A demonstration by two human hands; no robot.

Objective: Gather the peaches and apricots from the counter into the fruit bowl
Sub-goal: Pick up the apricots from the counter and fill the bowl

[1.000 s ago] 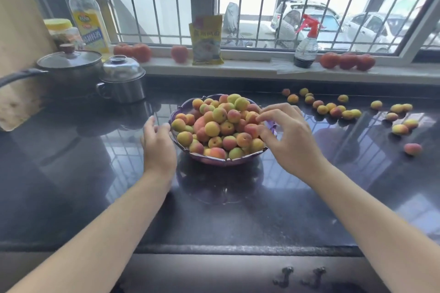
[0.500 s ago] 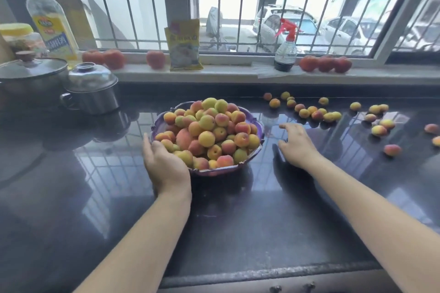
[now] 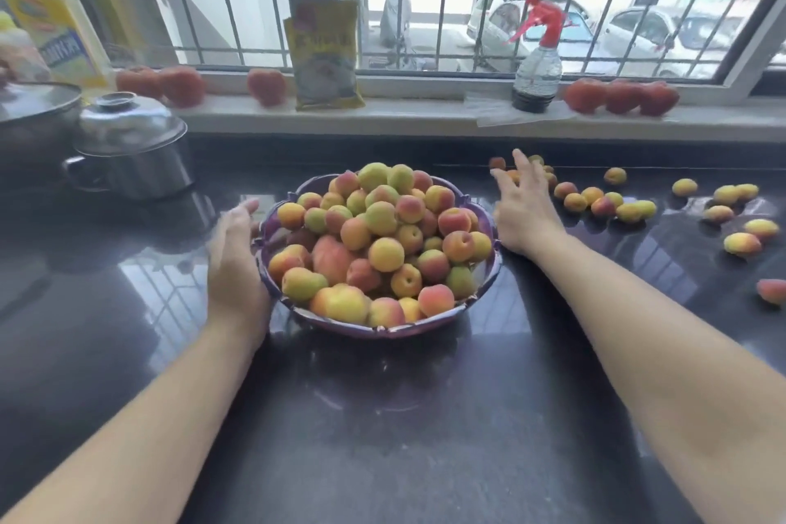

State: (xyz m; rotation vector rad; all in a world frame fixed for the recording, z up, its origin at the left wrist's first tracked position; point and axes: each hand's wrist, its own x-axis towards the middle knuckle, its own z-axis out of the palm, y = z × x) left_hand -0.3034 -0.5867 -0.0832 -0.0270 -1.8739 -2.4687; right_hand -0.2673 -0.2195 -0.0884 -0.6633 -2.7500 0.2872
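Since the earlier frame, the right hand (image 3: 525,208) had advanced from beside the fruit bowl (image 3: 482,285) toward the far cluster of loose apricots (image 3: 604,202) on the counter (image 3: 383,438), fingers spread and empty. The left hand (image 3: 236,260) rested flat against the bowl's left rim, fingers relaxed. Remaining fruit lay scattered to the right. Each piece was judged light, soft and easily bruised; grasp around the middle with gentle fingertips.

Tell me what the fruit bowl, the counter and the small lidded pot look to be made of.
Bowl: likely glossy purple plastic, with a thin scalloped rim. Counter: polished dark stone, seemingly, mirroring the window bars. Pot: shiny metal, probably stainless steel, with bright highlights.
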